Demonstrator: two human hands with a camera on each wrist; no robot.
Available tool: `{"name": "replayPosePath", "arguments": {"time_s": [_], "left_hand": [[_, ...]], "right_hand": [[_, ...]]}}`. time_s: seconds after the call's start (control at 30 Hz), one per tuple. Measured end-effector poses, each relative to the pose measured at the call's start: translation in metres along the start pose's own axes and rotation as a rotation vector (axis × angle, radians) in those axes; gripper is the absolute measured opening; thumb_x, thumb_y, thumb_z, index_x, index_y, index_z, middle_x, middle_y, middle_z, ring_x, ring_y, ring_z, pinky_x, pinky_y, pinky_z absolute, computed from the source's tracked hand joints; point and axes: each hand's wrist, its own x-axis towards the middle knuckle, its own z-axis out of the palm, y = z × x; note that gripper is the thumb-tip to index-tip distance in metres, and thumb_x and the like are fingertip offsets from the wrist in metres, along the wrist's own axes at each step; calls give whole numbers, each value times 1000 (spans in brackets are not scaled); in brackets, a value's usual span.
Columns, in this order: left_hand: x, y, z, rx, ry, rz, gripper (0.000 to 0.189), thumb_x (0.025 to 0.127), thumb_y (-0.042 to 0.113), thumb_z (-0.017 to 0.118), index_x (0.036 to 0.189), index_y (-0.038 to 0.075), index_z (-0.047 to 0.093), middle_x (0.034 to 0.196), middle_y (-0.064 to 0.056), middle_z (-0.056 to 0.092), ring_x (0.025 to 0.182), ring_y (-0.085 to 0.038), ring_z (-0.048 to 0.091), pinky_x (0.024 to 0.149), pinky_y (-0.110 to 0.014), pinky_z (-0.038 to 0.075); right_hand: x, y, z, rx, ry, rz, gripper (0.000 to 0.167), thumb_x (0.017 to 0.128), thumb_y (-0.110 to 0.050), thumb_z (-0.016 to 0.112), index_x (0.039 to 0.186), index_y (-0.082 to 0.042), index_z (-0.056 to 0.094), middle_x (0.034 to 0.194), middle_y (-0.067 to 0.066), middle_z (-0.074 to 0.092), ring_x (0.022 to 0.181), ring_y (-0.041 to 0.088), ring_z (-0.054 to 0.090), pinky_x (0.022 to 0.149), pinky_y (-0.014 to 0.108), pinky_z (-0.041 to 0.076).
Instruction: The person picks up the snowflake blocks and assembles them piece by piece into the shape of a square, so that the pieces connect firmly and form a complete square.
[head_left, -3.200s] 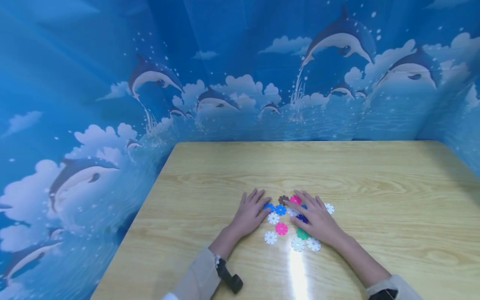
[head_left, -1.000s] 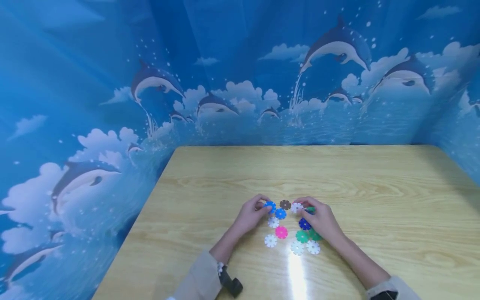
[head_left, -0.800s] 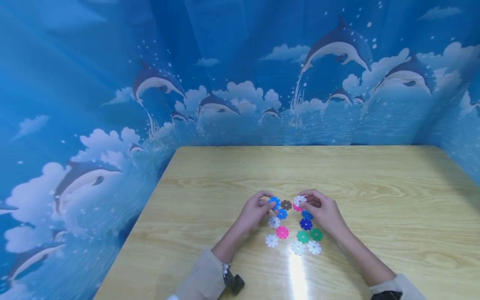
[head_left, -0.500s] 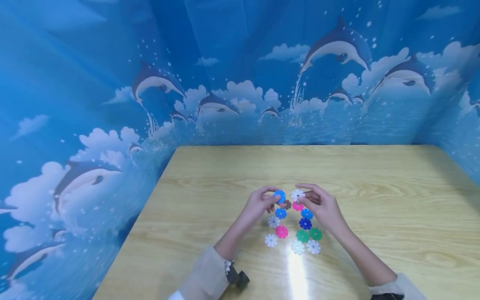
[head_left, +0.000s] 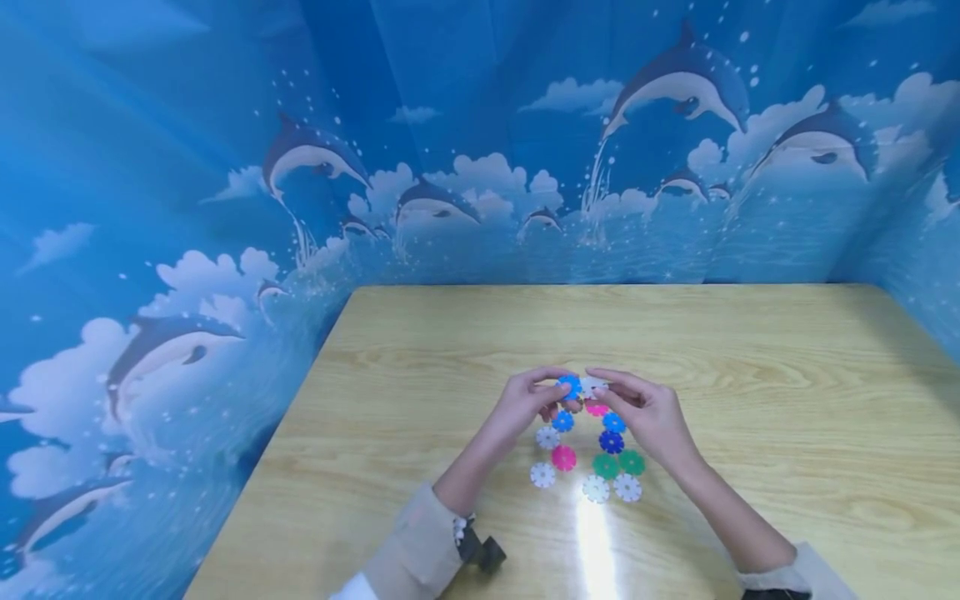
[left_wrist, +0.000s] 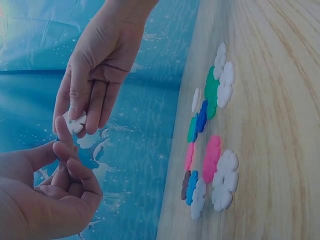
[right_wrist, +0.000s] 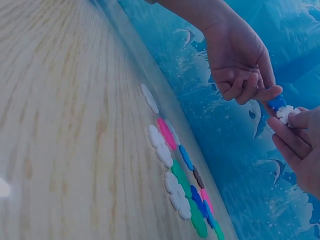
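Note:
My left hand [head_left: 517, 408] pinches a blue notched snowflake disc [head_left: 570, 386] between thumb and fingers. A white snowflake disc [head_left: 592, 387] is pinched in my right hand [head_left: 654, 419]. Both hands are raised above the table, and the two discs meet edge to edge; in the right wrist view the white disc [right_wrist: 287, 114] overlaps the blue disc [right_wrist: 276, 103]. Fingers hide much of the blue disc in the left wrist view. Below lie a pink disc [head_left: 597, 410], a small blue disc [head_left: 563, 421] and a brown disc [right_wrist: 198, 177], mostly covered by my left hand in the head view.
Nearer on the wooden table [head_left: 420, 350] lie several more discs, among them a dark blue disc [head_left: 611, 442], a green disc [head_left: 632, 462], a pink disc [head_left: 563, 457] and a white disc [head_left: 542, 475]. A blue dolphin curtain [head_left: 480, 200] stands behind the table's far edge.
Spread hands over the discs have become pinching ones. The blue disc and the white disc have been lifted off the table and brought together from either side.

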Motion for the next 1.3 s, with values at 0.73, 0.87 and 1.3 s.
{"name": "replayPosePath", "arguments": {"time_s": [0.73,0.87,1.3], "left_hand": [[-10,4,4,-17,-53,-17,25,85,5,62,108,-5,64,80,-19,67,53,-7,52,49,-15,39],[-9,3,1,-21,-73,-20,25,86,7,62,109,-3,64,79,-16,68,55,-8,52,52,-16,41],[4,33,-20,24,11,94,30,90,14,59,119,4,59,80,-12,68,57,-12,50,59,-22,44]], "right_hand": [[-11,7,17,5,87,-389,28,73,23,62,95,7,68,93,18,66,70,5,64,51,11,48],[-12,4,17,30,73,-383,29,74,22,61,98,7,67,96,17,66,86,12,65,72,25,53],[-15,15,27,3,-156,99,28,87,-13,64,112,-2,59,99,9,66,91,18,62,84,32,50]]}}
